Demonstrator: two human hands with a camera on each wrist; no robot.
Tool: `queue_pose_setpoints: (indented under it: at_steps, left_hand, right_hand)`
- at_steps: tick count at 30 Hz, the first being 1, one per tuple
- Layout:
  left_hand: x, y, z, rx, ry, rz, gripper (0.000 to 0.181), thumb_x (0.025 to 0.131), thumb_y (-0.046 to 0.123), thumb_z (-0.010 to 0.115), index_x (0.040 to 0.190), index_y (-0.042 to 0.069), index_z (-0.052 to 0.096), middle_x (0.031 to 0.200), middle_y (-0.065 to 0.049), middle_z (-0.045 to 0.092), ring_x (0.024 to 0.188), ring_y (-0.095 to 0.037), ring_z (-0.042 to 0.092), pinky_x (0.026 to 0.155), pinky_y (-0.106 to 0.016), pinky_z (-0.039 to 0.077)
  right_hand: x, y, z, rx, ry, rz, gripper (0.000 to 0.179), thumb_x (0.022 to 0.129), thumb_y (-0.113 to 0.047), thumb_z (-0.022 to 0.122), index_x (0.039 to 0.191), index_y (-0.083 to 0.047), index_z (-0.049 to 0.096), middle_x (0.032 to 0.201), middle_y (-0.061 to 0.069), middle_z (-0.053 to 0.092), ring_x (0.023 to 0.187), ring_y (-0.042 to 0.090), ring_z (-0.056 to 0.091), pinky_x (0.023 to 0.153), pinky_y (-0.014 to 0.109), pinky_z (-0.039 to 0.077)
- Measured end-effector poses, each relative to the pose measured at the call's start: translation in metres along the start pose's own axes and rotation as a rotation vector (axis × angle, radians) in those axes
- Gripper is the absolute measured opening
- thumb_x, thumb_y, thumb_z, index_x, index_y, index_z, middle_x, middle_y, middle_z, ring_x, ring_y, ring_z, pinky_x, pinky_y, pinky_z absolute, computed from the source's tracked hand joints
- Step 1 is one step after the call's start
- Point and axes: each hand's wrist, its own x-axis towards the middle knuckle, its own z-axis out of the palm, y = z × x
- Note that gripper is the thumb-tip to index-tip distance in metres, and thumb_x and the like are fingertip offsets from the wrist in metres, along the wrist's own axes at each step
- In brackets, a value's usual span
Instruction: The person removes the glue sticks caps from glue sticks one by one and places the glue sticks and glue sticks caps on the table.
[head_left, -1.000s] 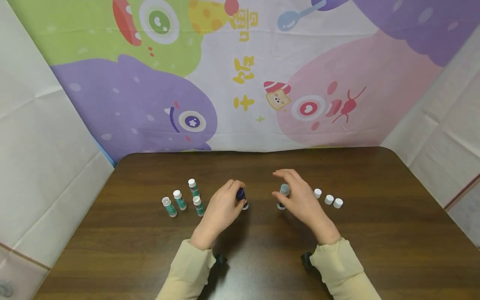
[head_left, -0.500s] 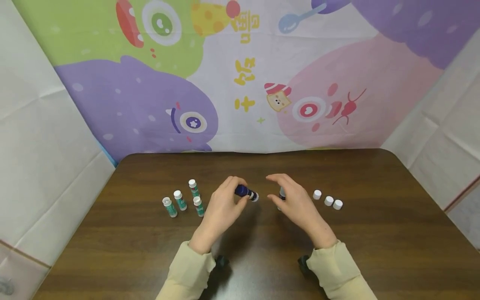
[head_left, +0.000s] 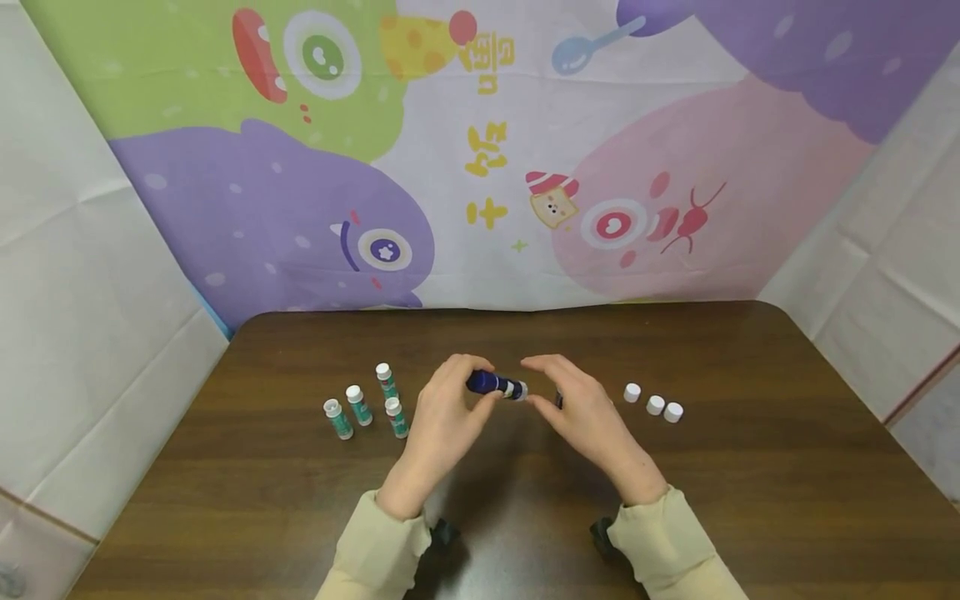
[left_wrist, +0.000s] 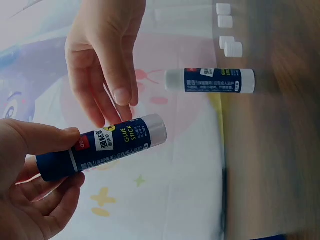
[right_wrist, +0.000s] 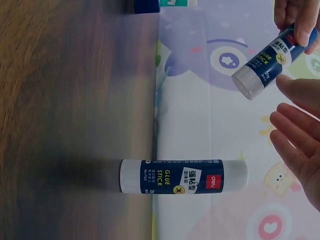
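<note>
A dark blue glue stick point(left_wrist: 120, 140) with its blue cap on is pinched in my left hand point(head_left: 444, 417), by the cap end. It is off the table and tilted, its clear-white base towards my right hand point(head_left: 588, 417). My right hand's fingers point(left_wrist: 120, 75) are extended around the space by that base; whether they touch it I cannot tell. A second blue glue stick point(right_wrist: 185, 176), its blue cap off and a whitish top showing, stands upright on the table. In the head view my right hand hides most of it.
Several small green-labelled tubes point(head_left: 359, 407) with white tops stand on the brown table point(head_left: 225, 483) left of my left hand. White caps point(head_left: 656, 406) lie right of my right hand. A cartoon-printed cloth point(head_left: 480, 275) hangs behind the table's far edge.
My left hand has lifted the blue-capped glue stick off the table and tipped its base to the right. My right hand has moved left towards it, away from the standing glue stick.
</note>
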Motion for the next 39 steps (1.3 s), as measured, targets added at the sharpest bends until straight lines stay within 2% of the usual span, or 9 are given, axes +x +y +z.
queue_pose_setpoints:
  at_steps: [6, 16, 20, 23, 32, 39]
  left_hand:
    - [-0.0014, 0.0036, -0.0003, -0.048, 0.030, 0.013, 0.027, 0.074, 0.009, 0.074, 0.097, 0.011, 0.059, 0.094, 0.000, 0.058, 0.077, -0.008, 0.053, 0.065, -0.025, 0.046]
    - [-0.0026, 0.0083, 0.0007, -0.116, 0.040, 0.026, 0.028, 0.074, 0.014, 0.074, 0.097, 0.011, 0.059, 0.095, 0.000, 0.058, 0.075, -0.007, 0.051, 0.061, -0.021, 0.044]
    - [-0.0028, 0.0087, 0.0015, -0.141, 0.036, 0.028, 0.028, 0.074, 0.015, 0.074, 0.097, 0.011, 0.060, 0.095, 0.000, 0.059, 0.079, -0.007, 0.053, 0.065, -0.022, 0.045]
    - [-0.0034, 0.0090, 0.0020, -0.140, 0.021, 0.032, 0.028, 0.074, 0.015, 0.074, 0.098, 0.011, 0.060, 0.096, 0.001, 0.059, 0.081, -0.007, 0.055, 0.067, -0.023, 0.046]
    - [-0.0039, 0.0093, -0.0002, -0.110, -0.018, 0.090, 0.025, 0.078, 0.016, 0.071, 0.100, 0.011, 0.060, 0.097, 0.001, 0.059, 0.085, -0.006, 0.056, 0.070, -0.023, 0.048]
    - [-0.0006, 0.0107, -0.0038, -0.082, -0.012, 0.132, 0.024, 0.078, 0.014, 0.070, 0.100, 0.010, 0.060, 0.098, 0.000, 0.059, 0.090, -0.008, 0.060, 0.075, -0.024, 0.050]
  right_hand:
    - [0.0003, -0.0043, 0.0018, 0.016, 0.007, -0.020, 0.045, 0.076, -0.018, 0.073, 0.117, -0.009, 0.056, 0.114, 0.003, 0.059, 0.102, 0.016, 0.058, 0.078, 0.031, 0.050]
    - [0.0014, -0.0068, 0.0042, 0.043, 0.035, -0.076, 0.042, 0.074, -0.016, 0.075, 0.112, -0.008, 0.059, 0.107, 0.002, 0.060, 0.095, 0.012, 0.059, 0.077, 0.028, 0.050]
    - [0.0020, -0.0070, 0.0048, 0.052, 0.042, -0.082, 0.039, 0.075, -0.015, 0.074, 0.111, -0.009, 0.060, 0.105, 0.001, 0.060, 0.087, 0.010, 0.057, 0.068, 0.026, 0.049]
    - [0.0019, -0.0075, 0.0046, 0.064, 0.037, -0.079, 0.036, 0.076, -0.014, 0.073, 0.108, -0.009, 0.061, 0.102, 0.001, 0.061, 0.081, 0.009, 0.055, 0.062, 0.026, 0.048]
    - [0.0008, -0.0071, 0.0023, 0.087, -0.006, -0.055, 0.030, 0.079, -0.014, 0.070, 0.107, -0.009, 0.061, 0.100, -0.001, 0.061, 0.088, 0.009, 0.057, 0.070, 0.027, 0.050]
    - [0.0009, -0.0054, 0.0004, 0.067, -0.003, -0.051, 0.030, 0.079, -0.013, 0.069, 0.108, -0.010, 0.061, 0.101, -0.001, 0.062, 0.083, 0.007, 0.056, 0.063, 0.024, 0.047]
